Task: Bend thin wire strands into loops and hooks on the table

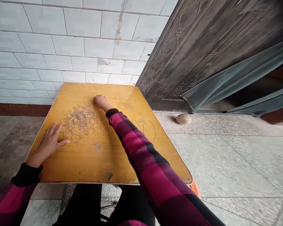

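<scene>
My left hand is lying open beside rings, near the surface's left edge, my right hand is resting nearer the far edge, whether grasping I cannot tell

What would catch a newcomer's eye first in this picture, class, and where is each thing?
Probably the pink-and-black checked sleeve first, cutting diagonally across the yellow table to the right hand near its far side. Next comes the tangle of thin, shiny loops on the table's left half, with the left hand spread beside it. Behind, at upper right, looms a dark patterned door.
</scene>
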{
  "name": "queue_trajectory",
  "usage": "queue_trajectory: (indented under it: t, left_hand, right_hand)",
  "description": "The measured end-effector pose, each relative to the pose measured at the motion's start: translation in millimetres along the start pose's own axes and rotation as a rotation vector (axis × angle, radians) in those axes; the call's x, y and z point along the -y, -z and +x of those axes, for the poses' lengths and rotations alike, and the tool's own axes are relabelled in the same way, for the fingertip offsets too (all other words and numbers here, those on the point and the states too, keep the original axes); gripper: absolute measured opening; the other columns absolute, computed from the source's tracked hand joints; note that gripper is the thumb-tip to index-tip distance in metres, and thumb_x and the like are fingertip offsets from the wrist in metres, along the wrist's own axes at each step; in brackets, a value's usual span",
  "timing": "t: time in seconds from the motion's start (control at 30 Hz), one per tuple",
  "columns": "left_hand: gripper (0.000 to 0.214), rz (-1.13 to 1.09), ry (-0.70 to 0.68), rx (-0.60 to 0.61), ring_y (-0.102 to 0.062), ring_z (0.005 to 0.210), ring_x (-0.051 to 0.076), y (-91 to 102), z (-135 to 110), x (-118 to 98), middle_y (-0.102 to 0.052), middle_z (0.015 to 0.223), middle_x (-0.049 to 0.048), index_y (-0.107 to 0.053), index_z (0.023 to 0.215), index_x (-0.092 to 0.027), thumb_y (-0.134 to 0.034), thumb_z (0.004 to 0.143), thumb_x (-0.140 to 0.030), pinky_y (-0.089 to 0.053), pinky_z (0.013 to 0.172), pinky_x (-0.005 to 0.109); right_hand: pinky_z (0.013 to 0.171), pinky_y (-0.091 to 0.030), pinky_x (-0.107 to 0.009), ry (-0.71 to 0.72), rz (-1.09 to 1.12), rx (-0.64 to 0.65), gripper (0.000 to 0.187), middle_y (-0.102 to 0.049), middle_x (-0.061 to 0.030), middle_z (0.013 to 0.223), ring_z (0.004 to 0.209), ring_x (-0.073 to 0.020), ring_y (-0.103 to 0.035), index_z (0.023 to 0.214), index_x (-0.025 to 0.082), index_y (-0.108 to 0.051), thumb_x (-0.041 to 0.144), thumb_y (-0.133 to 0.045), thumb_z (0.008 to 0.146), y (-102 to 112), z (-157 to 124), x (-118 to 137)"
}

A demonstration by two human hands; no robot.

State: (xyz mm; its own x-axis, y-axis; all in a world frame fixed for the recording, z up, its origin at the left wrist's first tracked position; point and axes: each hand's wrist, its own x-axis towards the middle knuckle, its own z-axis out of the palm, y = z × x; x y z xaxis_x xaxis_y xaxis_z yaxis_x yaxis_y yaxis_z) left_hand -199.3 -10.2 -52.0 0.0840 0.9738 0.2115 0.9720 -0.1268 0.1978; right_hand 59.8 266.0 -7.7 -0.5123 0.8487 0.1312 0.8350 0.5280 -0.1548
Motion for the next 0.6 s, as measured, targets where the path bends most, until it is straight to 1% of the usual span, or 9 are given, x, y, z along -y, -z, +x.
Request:
queue_trajectory:
  t: [0.07,0.13,0.2,0.27,0.33,0.43,0.5,0.6]
  left_hand:
    - [0.084,-0.019,-0.007,-0.009,-0.023,0.145,0.038,-1.6,1.8,0.4,-0.028,0.155,0.0245,-0.028,0.149,-0.011,-0.053,0.084,-0.058,-0.027,0.114,0.052]
    - [0.084,-0.041,-0.010,-0.016,-0.023,0.145,0.038,-1.3,4.3,-0.1,-0.028,0.156,0.0234,-0.026,0.150,-0.012,-0.054,0.084,-0.057,-0.027,0.114,0.053]
    - [0.084,-0.070,-0.016,-0.017,-0.024,0.145,0.038,-0.2,6.8,-2.3,-0.027,0.156,0.0227,-0.025,0.150,-0.014,-0.055,0.084,-0.057,-0.027,0.114,0.053]
    - [0.084,-0.106,-0.027,-0.016,-0.024,0.145,0.037,1.0,8.3,-6.4,-0.027,0.156,0.0224,-0.024,0.150,-0.014,-0.055,0.084,-0.056,-0.027,0.114,0.052]
    - [0.083,-0.142,-0.044,-0.011,-0.025,0.145,0.036,1.8,8.0,-11.3,-0.027,0.156,0.0223,-0.025,0.149,-0.014,-0.055,0.084,-0.055,-0.028,0.114,0.052]
    - [0.080,-0.177,-0.070,-0.020,-0.026,0.145,0.036,1.9,3.2,-16.6,-0.028,0.156,0.0212,-0.026,0.149,-0.015,-0.056,0.085,-0.053,-0.029,0.114,0.054]
    - [0.080,-0.188,-0.070,-0.041,-0.026,0.145,0.037,1.7,-2.8,-17.4,-0.028,0.156,0.0203,-0.026,0.150,-0.017,-0.056,0.085,-0.052,-0.029,0.114,0.055]
    - [0.080,-0.189,-0.039,-0.054,-0.025,0.145,0.037,3.1,-13.9,-15.5,-0.027,0.157,0.0196,-0.025,0.150,-0.018,-0.058,0.084,-0.051,-0.029,0.113,0.056]
  right_hand:
    - [0.102,-0.035,-0.051,-0.038,0.036,-0.030,0.030,-0.063,-0.0220,0.117,0.119,-0.0324,-0.051,0.106,0.009,-0.065,0.004,-0.042,0.087,-2.0,-0.6,-2.7]
    - [0.101,-0.035,-0.049,-0.078,0.079,-0.062,0.027,-0.062,-0.0228,0.118,0.117,-0.0315,-0.052,0.103,0.008,-0.064,0.004,-0.043,0.086,-3.6,-8.0,-6.3]
    - [0.097,-0.040,-0.044,-0.134,0.137,-0.093,0.024,-0.062,-0.0227,0.115,0.110,-0.0289,-0.055,0.101,0.008,-0.062,0.006,-0.042,0.087,-6.4,-21.4,-6.5]
    - [0.090,-0.044,-0.038,-0.184,0.208,-0.122,0.022,-0.063,-0.0203,0.107,0.100,-0.0253,-0.058,0.099,0.009,-0.060,0.010,-0.040,0.089,-11.1,-38.9,1.7]
    - [0.086,-0.045,-0.034,-0.194,0.286,-0.152,0.022,-0.064,-0.0163,0.102,0.094,-0.0219,-0.058,0.099,0.011,-0.058,0.014,-0.037,0.092,-17.2,-57.0,20.1]
    - [0.082,-0.045,-0.029,-0.148,0.404,-0.167,0.019,-0.064,-0.0083,0.096,0.086,-0.0170,-0.057,0.094,0.015,-0.056,0.019,-0.037,0.094,-25.6,-77.7,60.3]
    - [0.083,-0.044,-0.027,-0.107,0.494,-0.181,0.015,-0.063,-0.0066,0.094,0.086,-0.0158,-0.056,0.090,0.016,-0.055,0.019,-0.041,0.093,-29.0,-85.0,88.7]
    - [0.083,-0.043,-0.027,-0.061,0.601,-0.190,0.011,-0.062,-0.0053,0.090,0.085,-0.0158,-0.054,0.085,0.017,-0.055,0.018,-0.046,0.091,-31.4,-89.2,125.9]
